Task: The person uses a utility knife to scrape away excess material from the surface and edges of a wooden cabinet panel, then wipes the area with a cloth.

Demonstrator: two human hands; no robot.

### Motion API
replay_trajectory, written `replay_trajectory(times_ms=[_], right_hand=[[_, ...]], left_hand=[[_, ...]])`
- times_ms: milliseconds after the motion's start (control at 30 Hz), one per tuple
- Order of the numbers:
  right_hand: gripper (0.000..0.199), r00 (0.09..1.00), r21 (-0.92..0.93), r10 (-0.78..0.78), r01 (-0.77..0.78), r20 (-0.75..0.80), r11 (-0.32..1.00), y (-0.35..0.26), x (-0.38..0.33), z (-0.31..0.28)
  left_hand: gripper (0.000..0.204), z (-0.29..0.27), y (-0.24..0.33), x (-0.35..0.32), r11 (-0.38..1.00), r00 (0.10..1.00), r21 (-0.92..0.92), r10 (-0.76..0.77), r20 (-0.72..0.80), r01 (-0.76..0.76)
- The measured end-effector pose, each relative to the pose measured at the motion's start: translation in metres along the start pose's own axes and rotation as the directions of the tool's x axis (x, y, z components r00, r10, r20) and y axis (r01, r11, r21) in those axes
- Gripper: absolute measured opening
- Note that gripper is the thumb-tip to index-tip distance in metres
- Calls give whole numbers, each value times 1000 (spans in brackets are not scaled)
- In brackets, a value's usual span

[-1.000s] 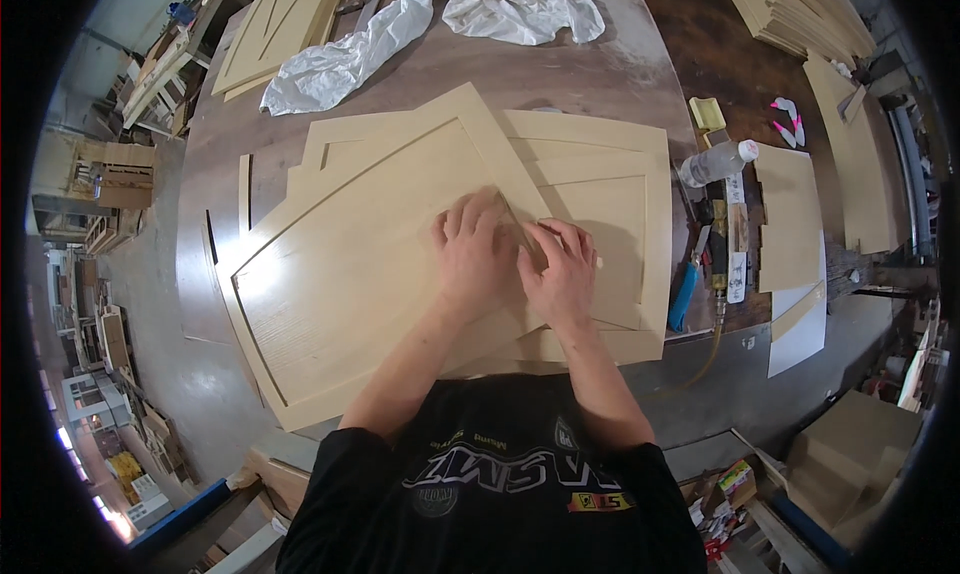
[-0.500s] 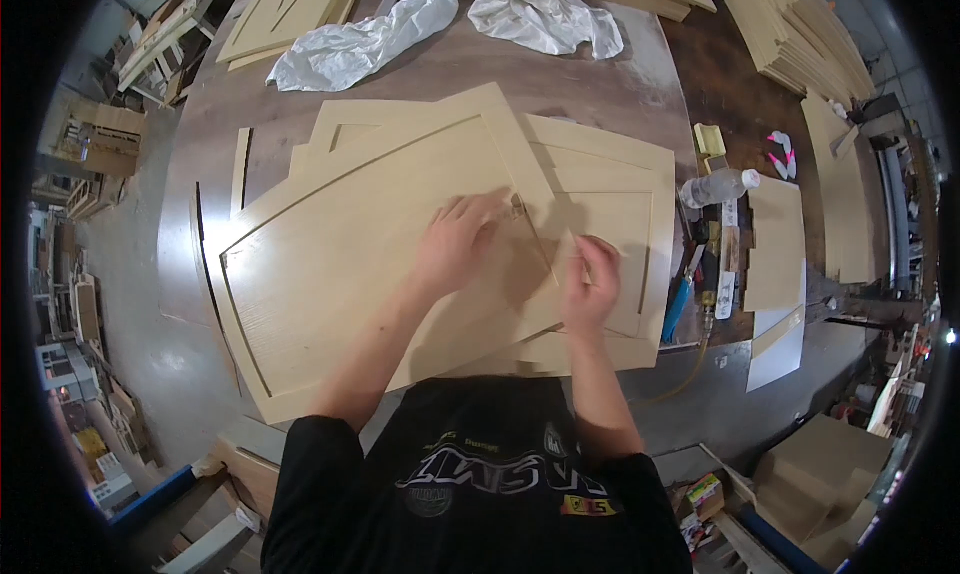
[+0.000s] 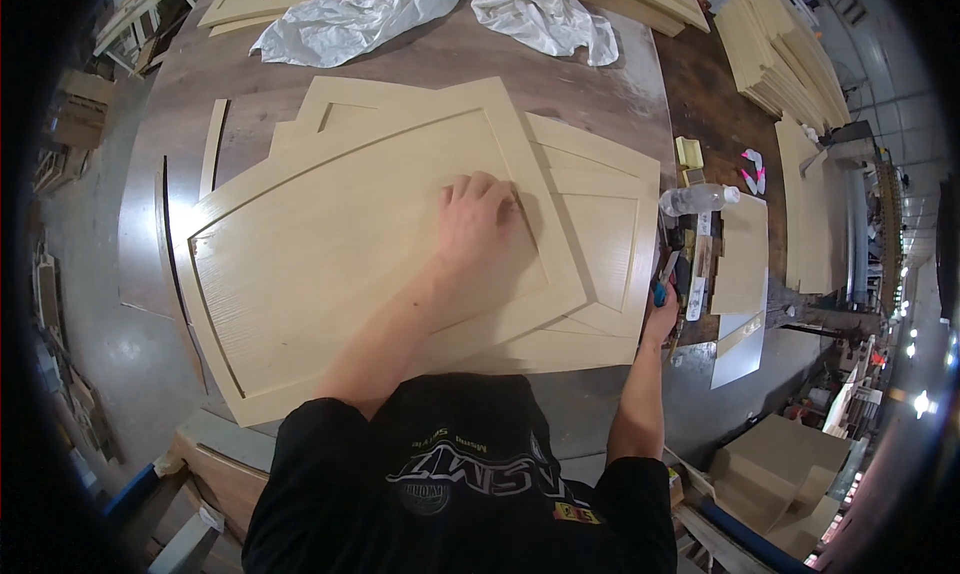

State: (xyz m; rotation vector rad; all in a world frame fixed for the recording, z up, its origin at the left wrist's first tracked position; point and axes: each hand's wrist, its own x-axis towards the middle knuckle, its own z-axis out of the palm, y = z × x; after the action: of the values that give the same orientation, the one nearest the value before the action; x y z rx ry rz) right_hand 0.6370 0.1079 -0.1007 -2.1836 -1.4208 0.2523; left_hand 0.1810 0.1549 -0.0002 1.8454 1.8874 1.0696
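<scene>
A large pale wooden door panel (image 3: 330, 244) with a grooved arched border lies tilted over other pale panels (image 3: 600, 239) on the table. My left hand (image 3: 475, 219) rests on the top panel beside its right-hand groove, fingers bent and drawn together at the groove's edge; whatever is under the fingertips is hidden. At the table's right edge, my right hand (image 3: 660, 319) is closed round a blue-handled utility knife (image 3: 661, 290), its grey metal end pointing away from me. The fingers partly cover the handle.
A clear plastic bottle (image 3: 695, 200) lies right of the panels, near a yellow block (image 3: 689, 153) and pink-and-white clamps (image 3: 753, 172). White crumpled cloths (image 3: 545, 19) lie at the back. A thin wooden strip (image 3: 213, 149) is at left; panels are stacked (image 3: 780, 54) at far right.
My right hand has left the panel, moved right to the table edge and taken hold of the utility knife. My left hand has shifted slightly right along the panel, its fingers more curled.
</scene>
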Motion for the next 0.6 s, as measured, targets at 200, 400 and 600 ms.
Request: replay_trajectory(times_ms=[200, 400, 600], right_hand=[[40, 965, 237, 237, -257, 109, 937, -46, -21, -58], [34, 893, 192, 13, -111, 449, 975, -222, -53, -104], [35, 726, 53, -501, 543, 472, 838, -338, -77, -53]], left_hand=[[16, 9, -13, -5, 999, 998, -33, 29, -57, -31], [24, 2, -8, -3, 992, 996, -114, 38, -83, -47], [26, -1, -9, -4, 990, 995, -139, 19, -100, -33]])
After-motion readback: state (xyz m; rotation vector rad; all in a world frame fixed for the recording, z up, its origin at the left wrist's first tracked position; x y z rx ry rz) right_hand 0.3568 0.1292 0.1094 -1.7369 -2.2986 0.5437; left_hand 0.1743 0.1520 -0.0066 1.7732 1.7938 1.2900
